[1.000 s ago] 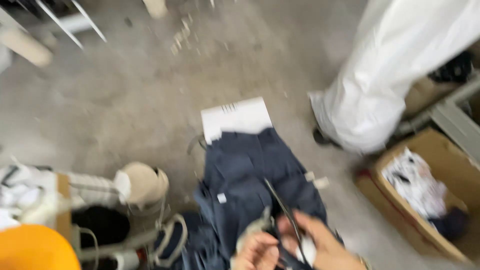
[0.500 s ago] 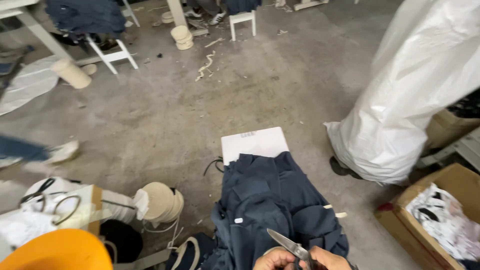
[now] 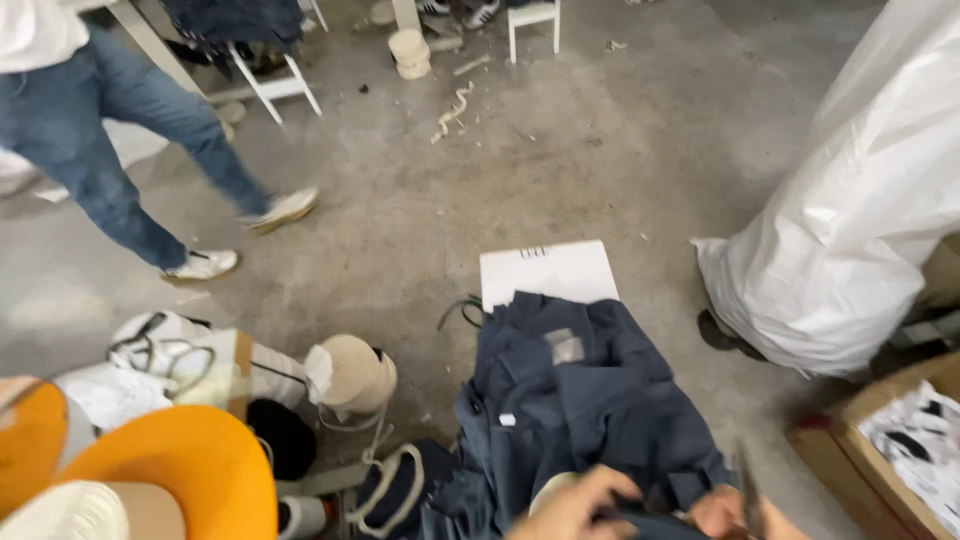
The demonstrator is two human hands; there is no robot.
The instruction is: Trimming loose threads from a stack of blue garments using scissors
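Dark navy fabric garment [image 3: 590, 400] lies heaped on the grey concrete floor [image 3: 520, 170], its long axis running from the bottom edge up toward the far side. A small white label [image 3: 507, 420] sits on its left part; a grey square patch [image 3: 565, 346] lies near its upper end. A white rectangular card [image 3: 548, 270] lies flat under the far end, printed marks along its top edge.

Left hand [image 3: 575, 505] rests on the garment's near end, grip curled on the cloth. Right hand [image 3: 735, 512], grip clenched on blurred metal scissors [image 3: 748, 490], blades pointing up.

Open brown cardboard box [image 3: 850, 460] at right holds white packets. Large white plastic sack [image 3: 860, 220] stands behind it.
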